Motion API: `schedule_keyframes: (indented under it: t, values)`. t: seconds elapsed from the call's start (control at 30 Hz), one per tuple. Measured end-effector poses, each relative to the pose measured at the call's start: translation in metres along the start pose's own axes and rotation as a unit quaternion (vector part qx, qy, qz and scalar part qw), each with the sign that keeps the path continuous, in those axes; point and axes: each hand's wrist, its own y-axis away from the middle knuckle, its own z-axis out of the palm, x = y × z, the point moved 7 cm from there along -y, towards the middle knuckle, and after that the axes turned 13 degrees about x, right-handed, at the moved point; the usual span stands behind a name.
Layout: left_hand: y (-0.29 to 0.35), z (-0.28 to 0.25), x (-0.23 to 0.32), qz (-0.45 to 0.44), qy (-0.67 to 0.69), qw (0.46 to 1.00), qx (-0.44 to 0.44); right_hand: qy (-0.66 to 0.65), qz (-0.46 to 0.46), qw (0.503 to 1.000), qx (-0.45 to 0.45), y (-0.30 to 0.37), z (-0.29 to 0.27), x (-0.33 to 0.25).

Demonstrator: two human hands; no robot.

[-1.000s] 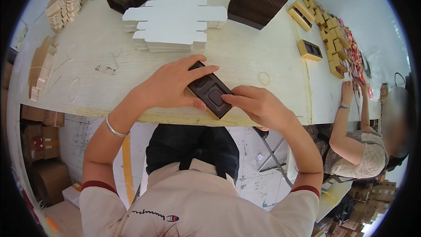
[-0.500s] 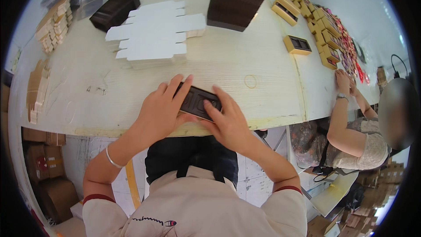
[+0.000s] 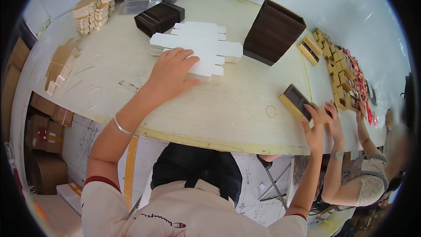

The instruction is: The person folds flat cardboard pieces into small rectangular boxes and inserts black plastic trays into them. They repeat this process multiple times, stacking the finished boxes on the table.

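My left hand (image 3: 173,72) rests with fingers apart on the near left part of a stack of flat white box blanks (image 3: 206,39). Over to the right, my right hand (image 3: 313,125) is slightly blurred and grips the near end of a small gold box (image 3: 291,108). A dark insert with recesses fills the top of that box, which lies tilted on the table. Close beside my right hand is a co-worker's hand (image 3: 334,123), with a small dark thing by its fingers that I cannot make out.
A tall dark brown box (image 3: 274,33) stands beyond the blanks, with dark sleeves (image 3: 160,17) to its left. Folded cardboard pieces (image 3: 94,11) are stacked at the far left. Another gold box (image 3: 309,50) and rows of gold boxes (image 3: 342,72) line the right side.
My left hand has left the dark insert and moved onto the white blanks. My right hand has swung right with a box. The co-worker's hand has come nearer, and the view has shifted.
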Motion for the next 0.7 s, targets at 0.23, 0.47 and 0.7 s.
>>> schedule_keyframes:
  t: [0.23,0.47,0.7]
  values:
    - [-0.007,0.021,-0.031,0.027,0.043,0.986,-0.162,0.038,-0.069,0.995,0.064,-0.003,0.008,-0.033]
    - [-0.001,-0.006,-0.008,0.190,-0.013,0.980,0.058,-0.052,-0.079,0.994,0.045,0.006,0.018,-0.082]
    - [-0.034,-0.084,-0.025,0.026,0.065,0.971,0.227,-0.108,-0.165,0.980,0.005,0.031,0.053,-0.146]
